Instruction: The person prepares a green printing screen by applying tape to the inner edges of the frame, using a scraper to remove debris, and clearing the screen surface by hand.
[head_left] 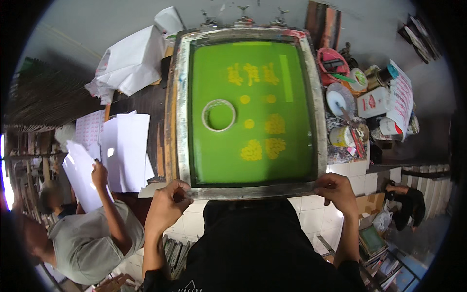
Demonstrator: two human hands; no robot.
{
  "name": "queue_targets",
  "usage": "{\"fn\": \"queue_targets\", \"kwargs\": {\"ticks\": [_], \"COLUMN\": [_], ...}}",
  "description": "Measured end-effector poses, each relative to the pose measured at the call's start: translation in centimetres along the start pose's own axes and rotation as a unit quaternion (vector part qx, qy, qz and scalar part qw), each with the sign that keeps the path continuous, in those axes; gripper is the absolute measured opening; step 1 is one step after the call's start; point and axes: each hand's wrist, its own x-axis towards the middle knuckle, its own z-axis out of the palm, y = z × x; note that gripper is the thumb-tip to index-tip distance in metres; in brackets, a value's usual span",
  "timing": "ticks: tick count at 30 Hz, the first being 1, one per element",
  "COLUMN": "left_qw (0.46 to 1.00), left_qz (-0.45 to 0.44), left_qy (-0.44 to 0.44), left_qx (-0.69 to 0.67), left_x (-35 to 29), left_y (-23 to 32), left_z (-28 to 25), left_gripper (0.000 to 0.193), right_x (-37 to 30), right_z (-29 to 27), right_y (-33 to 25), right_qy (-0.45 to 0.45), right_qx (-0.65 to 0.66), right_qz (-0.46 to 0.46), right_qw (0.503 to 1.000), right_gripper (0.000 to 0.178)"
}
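A silk-screen printing frame (182, 104) with green mesh (219, 160) lies before me, its mesh marked with yellow shapes and dots. A roll of tape (204, 121) rests flat on the mesh, left of the middle. My left hand (170, 202) is closed at the frame's near left corner, thumb and fingers pinched on the edge. At the near right corner, my right hand (338, 192) has its bent fingers closed on the frame too. Parts of the fingers are hidden from this angle.
Clamps (244, 18) stand along the frame's far edge. White paper stacks (126, 146) lie to the left, where a person in a grey shirt (97, 238) holds a sheet. Tubs, bottles and a pink basket (333, 63) crowd the right side. Another person (411, 204) is at far right.
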Motion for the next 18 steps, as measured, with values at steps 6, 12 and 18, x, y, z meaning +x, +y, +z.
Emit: {"fn": "queue_targets", "kwargs": {"ticks": [6, 12, 18], "left_qw": [0.971, 0.982, 0.993], "left_qz": [-0.049, -0.063, -0.036], "left_qy": [-0.081, -0.037, -0.005], "left_qx": [-0.220, -0.174, -0.115], "left_x": [0.6, 1.2, 1.7], "left_y": [-3.2, -2.7, -1.9], "left_z": [0.2, 0.9, 1.2], "left_gripper": [0.008, 0.013, 0.015], "right_x": [0.2, -0.1, -0.4], "right_z": [-1.0, -0.6, 0.8], "right_y": [0.7, -0.4, -1.9], "right_qy": [-0.008, 0.034, 0.096], "right_qx": [0.011, -0.019, -0.091], "right_qz": [0.012, 0.014, 0.032], "right_qw": [1.000, 0.999, 0.991], "right_gripper": [0.008, 0.006, 0.011]}}
